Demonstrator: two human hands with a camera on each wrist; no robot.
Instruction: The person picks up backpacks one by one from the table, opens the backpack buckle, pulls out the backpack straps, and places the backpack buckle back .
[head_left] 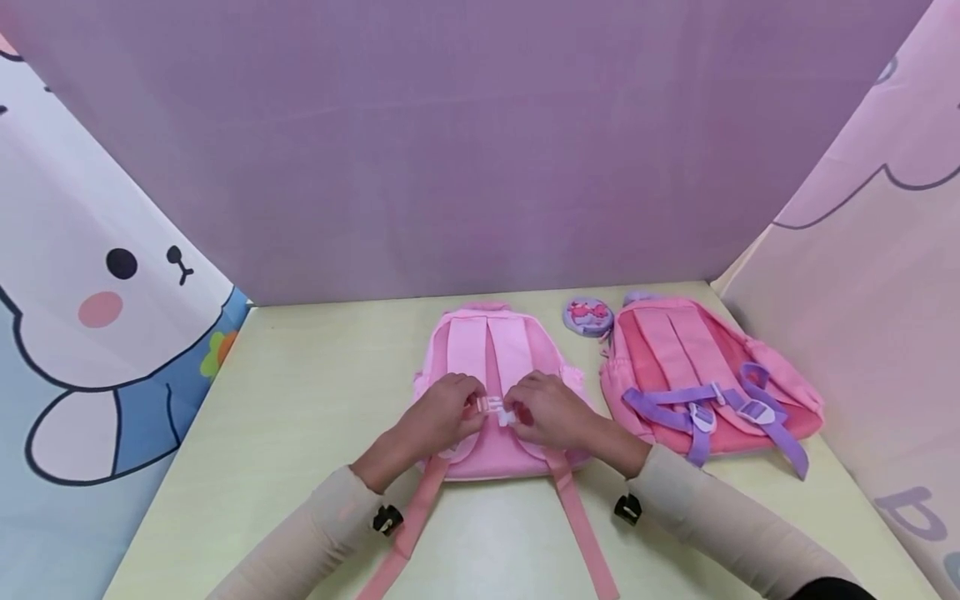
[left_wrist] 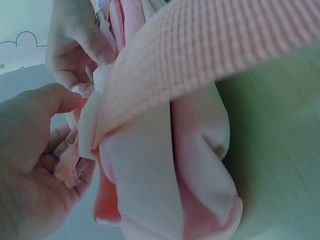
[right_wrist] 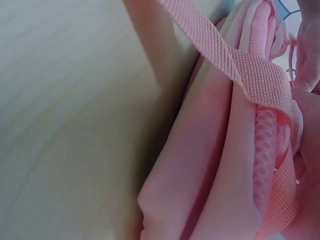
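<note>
Together, left hand (head_left: 441, 414), right hand (head_left: 553, 411) pinch white buckle halves (head_left: 495, 405), perhaps touching.

Booth-like workspace, wider room unclear: pale table (head_left: 300, 400), purple back wall (head_left: 480, 150), cartoon-printed side walls (head_left: 142, 325).

Passage: wide at left, restricted at right.
Tabletop (head_left: 315, 375) left of the pale pink backpack (head_left: 498, 462) affords room. Darker pink backpack (head_left: 720, 342) and round purple pouch (head_left: 588, 317) obstruct the right; right forearm (head_left: 667, 487) crosses there. Purple wall (head_left: 480, 150) bounds the rear; loose straps (head_left: 581, 525) trail in front.
</note>
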